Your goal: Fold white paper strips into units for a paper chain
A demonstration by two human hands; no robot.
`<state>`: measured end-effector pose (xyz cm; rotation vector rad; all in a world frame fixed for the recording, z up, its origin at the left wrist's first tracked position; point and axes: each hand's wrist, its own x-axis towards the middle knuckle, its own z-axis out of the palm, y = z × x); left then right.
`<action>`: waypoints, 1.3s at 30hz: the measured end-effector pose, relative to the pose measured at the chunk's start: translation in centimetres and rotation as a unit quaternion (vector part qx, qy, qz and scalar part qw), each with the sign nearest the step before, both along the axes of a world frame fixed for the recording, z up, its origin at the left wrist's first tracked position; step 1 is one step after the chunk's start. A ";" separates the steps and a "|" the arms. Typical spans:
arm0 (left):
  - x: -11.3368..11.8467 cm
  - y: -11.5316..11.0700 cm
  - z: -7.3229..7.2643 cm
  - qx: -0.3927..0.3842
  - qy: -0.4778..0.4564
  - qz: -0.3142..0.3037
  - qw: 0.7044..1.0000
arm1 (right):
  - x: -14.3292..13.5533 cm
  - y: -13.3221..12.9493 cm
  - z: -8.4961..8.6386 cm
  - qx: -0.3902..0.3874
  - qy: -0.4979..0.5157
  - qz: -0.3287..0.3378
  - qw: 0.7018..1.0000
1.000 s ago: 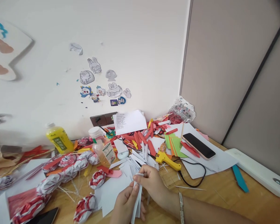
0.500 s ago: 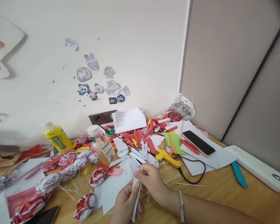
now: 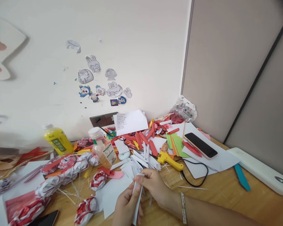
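A narrow folded white paper strip (image 3: 137, 204) runs between my two hands at the bottom centre. My left hand (image 3: 126, 204) grips its lower part, thumb on top. My right hand (image 3: 154, 185), with a bracelet at the wrist, pinches the strip's upper end between thumb and fingers. Just beyond the hands lies a pile of white paper pieces (image 3: 145, 158). White sheets (image 3: 113, 191) lie on the table to the left of my left hand. A red and white folded-paper roll (image 3: 98, 180) sits near those sheets.
A yellow glue gun (image 3: 170, 160) with a black cord lies right of the pile. Beyond are a phone (image 3: 201, 145), a plastic jar (image 3: 103, 150), a yellow bottle (image 3: 58, 139), red paper pieces (image 3: 141, 138) and a long white device (image 3: 259, 169). A teal strip (image 3: 242, 176) lies beside the device.
Both hands keep their hold on the white strip. The right hand has shifted very slightly downward, and the view has moved a little.
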<state>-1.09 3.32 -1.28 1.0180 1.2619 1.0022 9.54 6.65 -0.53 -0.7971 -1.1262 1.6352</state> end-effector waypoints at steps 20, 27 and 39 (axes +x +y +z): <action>-0.4 0.1 1.3 0.032 -0.001 -0.075 0.997 | 0.6 0.6 -0.7 0.008 0.020 0.057 0.998; -0.7 0.6 0.5 0.028 -0.027 -0.099 0.994 | 0.5 0.7 -0.9 -0.005 0.005 0.031 1.000; -0.8 0.9 0.8 0.024 -0.028 -0.110 0.993 | 0.5 0.5 -0.5 -0.002 0.015 0.015 1.000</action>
